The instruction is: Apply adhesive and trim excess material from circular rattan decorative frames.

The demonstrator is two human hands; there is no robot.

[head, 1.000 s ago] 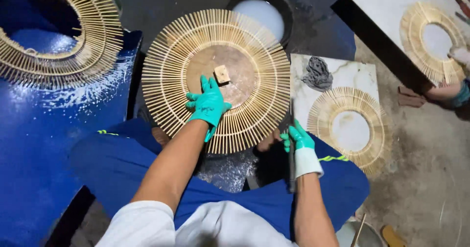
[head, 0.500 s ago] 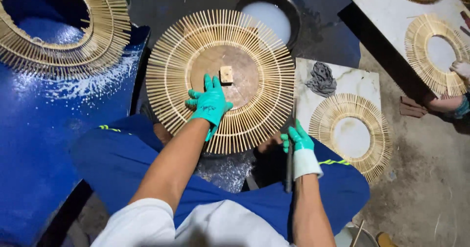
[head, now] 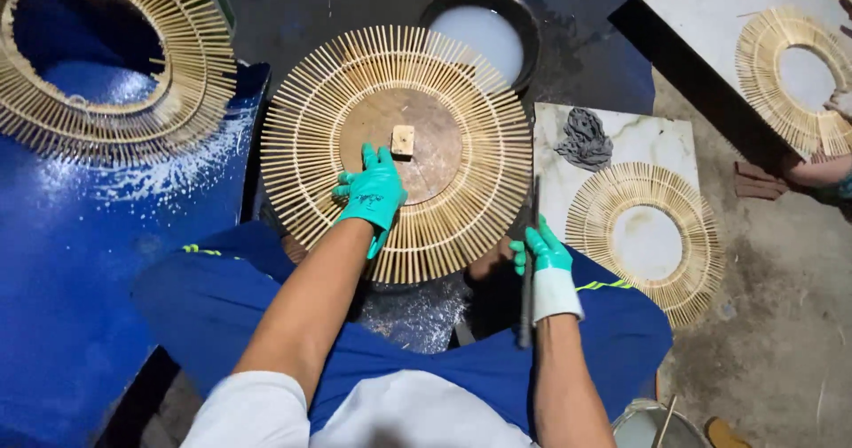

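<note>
Dark bowl [head: 484, 22] of white liquid, four stick rings, left hand [head: 373, 192] spread flat on the central ring [head: 396, 150], right hand [head: 543, 251] gripping a dark rod [head: 531, 261].

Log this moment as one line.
left hand flat on stick disc | right hand grips dark rod | white bowl behind

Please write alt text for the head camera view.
A seated person's gloved left hand presses on a round sunburst frame of bamboo sticks, while the gloved right hand holds a thin dark tool. More stick rings lie around.
</note>
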